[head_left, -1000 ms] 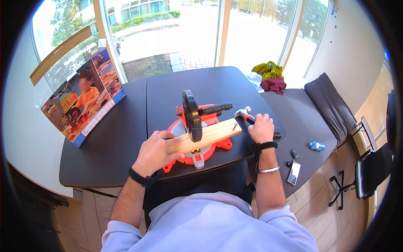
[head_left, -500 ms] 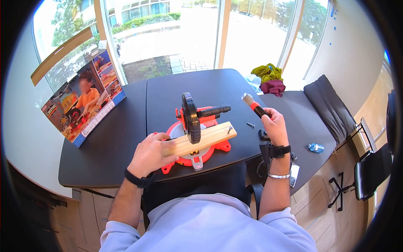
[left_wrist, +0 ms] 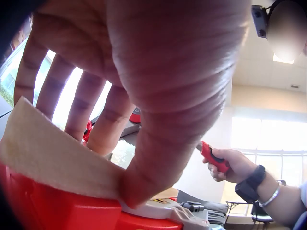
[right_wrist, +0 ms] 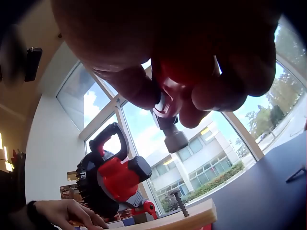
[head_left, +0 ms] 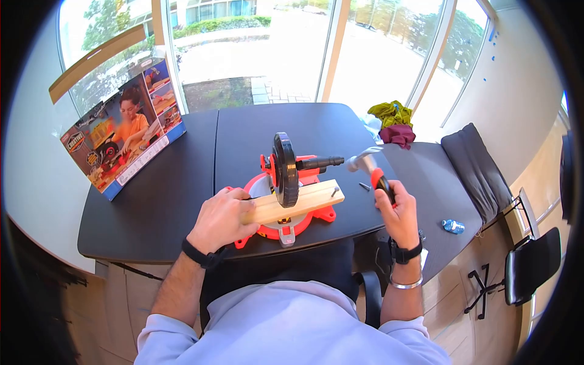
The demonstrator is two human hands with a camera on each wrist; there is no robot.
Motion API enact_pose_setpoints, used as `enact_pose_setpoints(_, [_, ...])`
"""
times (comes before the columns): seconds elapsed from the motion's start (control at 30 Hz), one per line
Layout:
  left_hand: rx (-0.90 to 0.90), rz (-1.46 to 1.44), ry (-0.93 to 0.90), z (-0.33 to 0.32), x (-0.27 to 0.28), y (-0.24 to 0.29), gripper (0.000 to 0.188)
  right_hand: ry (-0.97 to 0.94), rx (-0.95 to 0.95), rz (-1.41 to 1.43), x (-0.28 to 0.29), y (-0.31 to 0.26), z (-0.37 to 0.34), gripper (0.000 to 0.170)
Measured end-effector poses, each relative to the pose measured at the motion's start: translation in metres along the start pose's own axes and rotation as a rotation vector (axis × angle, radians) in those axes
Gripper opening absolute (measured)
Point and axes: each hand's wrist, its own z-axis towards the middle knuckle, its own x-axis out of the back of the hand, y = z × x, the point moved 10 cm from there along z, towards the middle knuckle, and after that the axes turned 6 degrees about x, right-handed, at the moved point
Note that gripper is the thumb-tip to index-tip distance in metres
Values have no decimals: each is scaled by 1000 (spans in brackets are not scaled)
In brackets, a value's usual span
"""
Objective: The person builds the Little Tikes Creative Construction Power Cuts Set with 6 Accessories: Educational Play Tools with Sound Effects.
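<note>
The left hand (head_left: 220,220) is pinching one end of the wooden board (head_left: 304,201) between thumb and fingers; this board is lying across the red saw (head_left: 285,170) on the tabletop (head_left: 158,207). The right hand (head_left: 399,216) is gripping the hammer (head_left: 377,174), fingers curling around its handle. One screw (head_left: 335,192) is standing in the board's other end, near the hammer.

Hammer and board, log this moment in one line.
right hand: grips hammer, clear of screw | left hand: holds board | board: on red saw base | screw: stands in board's right end
</note>
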Motion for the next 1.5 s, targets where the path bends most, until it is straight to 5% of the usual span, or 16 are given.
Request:
enact_pose_setpoints(0.13, [7, 9, -7, 0, -5, -3, 35, 132, 73, 74, 15, -18, -16, 35])
enact_pose_setpoints(0.23, [1, -26, 3, -1, -4, -4, 41, -42, 98, -176, -2, -30, -22, 36])
enact_pose_setpoints(0.47, [-4, -19, -4, 0, -5, -5, 41, 3, 40, -116, -4, -28, -24, 37])
enact_pose_setpoints(0.77, [-6, 2, -7, 0, -3, -2, 35, -65, 85, -387, -11, -33, -24, 38])
enact_pose_setpoints(1.07, [-13, -20, 11, -1, -4, -7, 40, 75, 57, -209, 1, -45, -23, 35])
enact_pose_setpoints(1.5, [3, -19, -1, -2, 0, -4, 37, -25, 89, -326, -19, -33, -26, 35])
